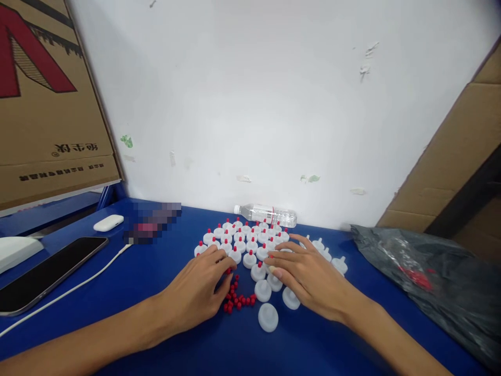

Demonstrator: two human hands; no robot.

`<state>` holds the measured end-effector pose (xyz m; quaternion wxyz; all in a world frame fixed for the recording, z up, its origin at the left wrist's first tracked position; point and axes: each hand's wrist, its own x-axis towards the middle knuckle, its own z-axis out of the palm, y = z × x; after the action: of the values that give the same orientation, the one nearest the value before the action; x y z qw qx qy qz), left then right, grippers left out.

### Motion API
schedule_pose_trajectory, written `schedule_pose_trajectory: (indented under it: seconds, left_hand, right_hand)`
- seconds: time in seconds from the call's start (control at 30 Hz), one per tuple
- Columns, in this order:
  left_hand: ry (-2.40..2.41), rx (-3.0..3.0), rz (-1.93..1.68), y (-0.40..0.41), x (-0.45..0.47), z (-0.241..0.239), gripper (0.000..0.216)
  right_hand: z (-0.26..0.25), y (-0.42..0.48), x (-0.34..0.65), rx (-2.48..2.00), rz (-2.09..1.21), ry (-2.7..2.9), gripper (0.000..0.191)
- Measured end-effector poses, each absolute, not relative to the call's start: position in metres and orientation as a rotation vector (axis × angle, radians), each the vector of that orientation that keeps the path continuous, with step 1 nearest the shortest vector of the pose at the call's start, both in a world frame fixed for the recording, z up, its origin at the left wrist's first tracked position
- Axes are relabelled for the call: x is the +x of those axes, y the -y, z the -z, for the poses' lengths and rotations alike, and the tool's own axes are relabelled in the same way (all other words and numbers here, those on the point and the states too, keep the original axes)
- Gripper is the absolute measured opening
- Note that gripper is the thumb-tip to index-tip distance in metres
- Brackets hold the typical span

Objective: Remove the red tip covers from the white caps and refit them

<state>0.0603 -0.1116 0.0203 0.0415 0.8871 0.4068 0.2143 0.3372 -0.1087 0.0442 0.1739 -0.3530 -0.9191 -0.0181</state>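
At the middle of the counter, white lids are standing in a loose cluster, many of them carrying red tips. Just in front of the cluster, between the two hands, small red caps are lying in a pile. The left hand is resting at the left edge of this pile; its thumb and index finger are curving toward each other with a narrow gap, and a red piece is showing at their tips, but whether they are gripping it cannot be told. The right hand is reaching over the right side of the cluster with its fingers extended and slightly parted; their grip on any lid cannot be told. Nearest the wearer, one lid is standing apart, with blue surface extending in front of it between the forearms. Behind the cluster, a clear bottle is lying along the back edge, near the wall. A strip of counter is separating the rightmost lids from a grey bag. Toward the left edge, a phone and a white cable are lying well apart from the lids.
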Motion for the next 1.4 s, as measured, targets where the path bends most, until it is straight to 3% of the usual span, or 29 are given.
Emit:
schedule_pose_trajectory:
  seconds: [0.2, 0.33, 0.57, 0.9, 1.1, 1.3, 1.4]
  left_hand:
    - [-1.261, 2.731, -0.684, 0.114, 0.062, -0.024, 0.022]
    - [-1.188, 2.735, -0.815, 0.118, 0.062, -0.027, 0.021]
    - [-0.889, 2.845, -0.869, 0.123, 0.062, -0.027, 0.002]
    - [-0.73, 3.098, -0.84, 0.128, 0.065, -0.033, 0.014]
    - [-0.706, 2.822, -0.931, 0.131, 0.061, -0.038, 0.024]
    - [-0.893, 2.774, -0.989, 0.128, 0.061, -0.043, 0.031]
    - [-0.979, 2.757, -0.881, 0.123, 0.062, -0.038, 0.021]
  right_hand:
    - [-0.046, 0.11, 0.335, -0.924, 0.429, 2.259, 0.03]
    - [-0.05, 0.119, 0.322, -0.815, 0.544, 2.183, 0.017]
    - [-0.047, 0.142, 0.293, -0.406, 0.696, 2.298, 0.032]
    - [-0.044, 0.15, 0.283, -0.407, 0.76, 2.325, 0.04]
    - [-0.05, 0.138, 0.298, -0.418, 0.869, 2.33, 0.036]
    - [-0.062, 0.113, 0.337, -0.775, 0.574, 2.265, 0.009]
    - [-0.057, 0.107, 0.341, -0.899, 0.447, 2.286, 0.017]
